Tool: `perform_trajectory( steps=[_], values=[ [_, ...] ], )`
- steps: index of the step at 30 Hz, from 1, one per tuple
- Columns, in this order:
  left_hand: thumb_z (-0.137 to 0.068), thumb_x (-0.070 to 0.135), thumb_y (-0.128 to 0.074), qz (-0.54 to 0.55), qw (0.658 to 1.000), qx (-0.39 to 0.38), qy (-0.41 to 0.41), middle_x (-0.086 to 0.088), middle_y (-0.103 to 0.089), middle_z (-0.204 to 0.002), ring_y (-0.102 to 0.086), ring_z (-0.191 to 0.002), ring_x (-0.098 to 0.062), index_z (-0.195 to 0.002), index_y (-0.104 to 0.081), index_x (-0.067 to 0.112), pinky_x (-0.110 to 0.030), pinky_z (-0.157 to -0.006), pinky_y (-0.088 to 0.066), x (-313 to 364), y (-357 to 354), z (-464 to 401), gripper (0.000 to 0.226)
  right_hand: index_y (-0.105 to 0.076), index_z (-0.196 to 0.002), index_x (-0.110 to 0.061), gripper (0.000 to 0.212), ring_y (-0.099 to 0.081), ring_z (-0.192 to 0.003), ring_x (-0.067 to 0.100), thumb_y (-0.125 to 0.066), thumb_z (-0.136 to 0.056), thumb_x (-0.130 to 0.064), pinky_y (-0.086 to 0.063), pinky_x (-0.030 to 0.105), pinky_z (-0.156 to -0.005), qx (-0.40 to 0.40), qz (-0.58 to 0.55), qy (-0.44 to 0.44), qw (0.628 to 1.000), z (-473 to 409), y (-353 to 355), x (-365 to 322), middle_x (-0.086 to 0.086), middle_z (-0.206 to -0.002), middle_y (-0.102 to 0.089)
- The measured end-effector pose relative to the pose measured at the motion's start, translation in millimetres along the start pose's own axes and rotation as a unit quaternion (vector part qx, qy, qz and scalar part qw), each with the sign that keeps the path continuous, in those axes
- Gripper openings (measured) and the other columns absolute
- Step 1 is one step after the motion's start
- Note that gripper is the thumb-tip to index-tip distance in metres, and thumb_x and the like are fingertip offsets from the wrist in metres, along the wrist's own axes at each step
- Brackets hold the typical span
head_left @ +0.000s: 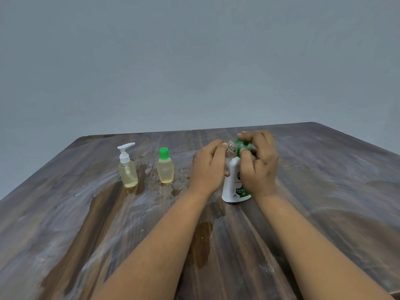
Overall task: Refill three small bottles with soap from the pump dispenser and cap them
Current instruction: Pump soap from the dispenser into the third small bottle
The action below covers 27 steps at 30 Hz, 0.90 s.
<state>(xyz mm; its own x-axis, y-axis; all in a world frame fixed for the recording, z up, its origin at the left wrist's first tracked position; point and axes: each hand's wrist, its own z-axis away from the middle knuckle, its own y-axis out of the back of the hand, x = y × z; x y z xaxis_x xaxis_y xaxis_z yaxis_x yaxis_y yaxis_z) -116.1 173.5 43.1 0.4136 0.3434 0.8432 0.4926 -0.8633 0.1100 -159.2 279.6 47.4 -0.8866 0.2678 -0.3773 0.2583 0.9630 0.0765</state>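
Dim, even, soft light; faint shadows. Pale glare streaks on wet dark wooden table (pixel 324 191). Wide-angle bend at edges; slightly soft overall.

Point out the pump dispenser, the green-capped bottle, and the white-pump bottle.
pump dispenser (pixel 234 187): head view, on its white body.
green-capped bottle (pixel 165 172): head view, on its yellowish body.
white-pump bottle (pixel 128 175): head view, on its clear body.
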Motion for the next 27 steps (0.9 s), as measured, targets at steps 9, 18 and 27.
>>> perform_trajectory(
  steps=[9, 18, 27],
  values=[
    [-0.09, 0.035, -0.049, 0.05, 0.999, -0.007, 0.01, -0.018, -0.06, -0.072, -0.056, -0.046, -0.017, -0.078, -0.062, 0.005, -0.033, -0.048, -0.047, -2.3, 2.0, -2.2, 0.035, -0.067, -0.096, -0.001, 0.03, -0.058, -0.092, 0.028, -0.049, -0.073, 0.001, -0.049, 0.035, -0.077, -0.004, -0.01, -0.003, 1.0, -0.3, 1.1, 0.0, -0.004, -0.096, -0.057],
    [-0.091, 0.037, -0.044, 0.023, 1.0, -0.006, -0.004, -0.02, -0.059, -0.069, -0.057, -0.045, -0.017, -0.08, -0.06, 0.002, -0.05, -0.056, -0.05, -1.2, 0.6, -0.3, 0.041, -0.066, -0.094, 0.0, 0.029, -0.057, -0.09, 0.028, -0.047, -0.072, 0.002, -0.048, 0.037, -0.075, 0.0, -0.01, 0.0, 1.0, 1.0, -1.2, -0.2, -0.004, -0.094, -0.056],
    [-0.09, 0.04, -0.041, 0.003, 1.0, 0.0, -0.006, -0.013, -0.061, -0.067, -0.058, -0.044, -0.016, -0.075, -0.059, 0.01, -0.051, -0.056, -0.051, -0.3, 0.3, 0.3, 0.038, -0.067, -0.09, -0.002, 0.027, -0.057, -0.09, 0.026, -0.047, -0.073, 0.002, -0.047, 0.031, -0.075, -0.002, -0.01, -0.012, 1.0, 0.3, -0.6, 1.8, -0.001, -0.093, -0.059]
  ],
)
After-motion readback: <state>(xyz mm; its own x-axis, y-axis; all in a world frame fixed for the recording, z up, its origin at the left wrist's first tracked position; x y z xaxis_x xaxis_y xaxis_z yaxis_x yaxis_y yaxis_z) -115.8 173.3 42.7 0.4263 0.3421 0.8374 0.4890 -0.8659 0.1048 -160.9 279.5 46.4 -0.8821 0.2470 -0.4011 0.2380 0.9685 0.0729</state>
